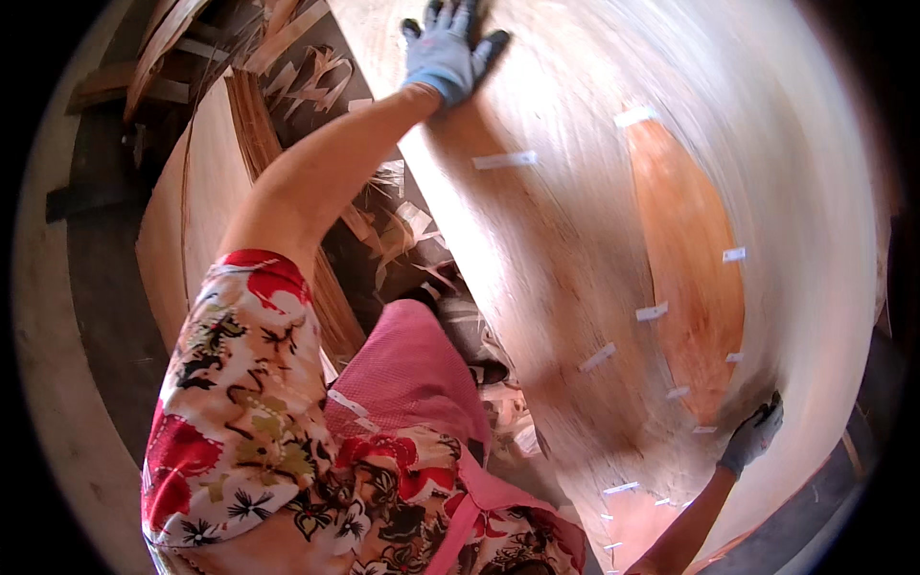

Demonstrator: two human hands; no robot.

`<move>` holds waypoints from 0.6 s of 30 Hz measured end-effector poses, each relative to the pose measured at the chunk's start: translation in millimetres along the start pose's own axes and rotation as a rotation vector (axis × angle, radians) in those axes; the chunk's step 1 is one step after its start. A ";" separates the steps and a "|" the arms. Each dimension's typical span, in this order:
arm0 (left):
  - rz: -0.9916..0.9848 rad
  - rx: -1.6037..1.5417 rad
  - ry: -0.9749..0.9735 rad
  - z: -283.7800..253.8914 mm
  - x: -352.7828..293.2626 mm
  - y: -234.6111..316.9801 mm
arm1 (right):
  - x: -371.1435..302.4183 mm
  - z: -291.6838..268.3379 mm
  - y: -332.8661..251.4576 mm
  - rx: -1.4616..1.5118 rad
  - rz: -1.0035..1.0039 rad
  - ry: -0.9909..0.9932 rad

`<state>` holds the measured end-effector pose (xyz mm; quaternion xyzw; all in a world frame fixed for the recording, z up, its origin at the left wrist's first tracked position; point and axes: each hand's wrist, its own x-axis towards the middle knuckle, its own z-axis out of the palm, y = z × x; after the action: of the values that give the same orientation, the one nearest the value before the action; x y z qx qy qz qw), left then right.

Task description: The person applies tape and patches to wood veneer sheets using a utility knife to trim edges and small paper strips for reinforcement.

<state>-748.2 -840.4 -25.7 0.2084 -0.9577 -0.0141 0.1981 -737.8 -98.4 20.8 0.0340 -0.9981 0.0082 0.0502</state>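
Note:
A large pale sheet of wood veneer [556, 259] stretches across the right half of the head view. A long reddish-brown veneer patch [692, 259] is set in it, with short white tape pieces [652, 312] along its edges. My left hand [446, 53], in a grey glove with dark fingertips, lies on the far left edge of the sheet, fingers spread. Beyond the near end of the patch, my right hand [754, 436], gloved too, rests on the sheet with fingers stretched out. Neither hand shows anything in its grasp. Another taped reddish patch [637, 522] sits near my right forearm.
On the left stands a stack of veneer sheets [206, 192]. Torn veneer scraps [316, 81] litter the floor behind it and between the stack and the sheet. My pink apron [412, 374] is close to the sheet's left edge.

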 end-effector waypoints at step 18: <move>-0.702 -0.743 -0.320 -123.4 -200.9 -350.3 | 28.2 -39.4 -709.5 1.218 -0.016 -0.499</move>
<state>-395.1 -1071.9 -25.4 0.4271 -0.7792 -0.4491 0.0936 -713.1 -807.3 71.9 0.0646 -0.7964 0.5631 -0.2109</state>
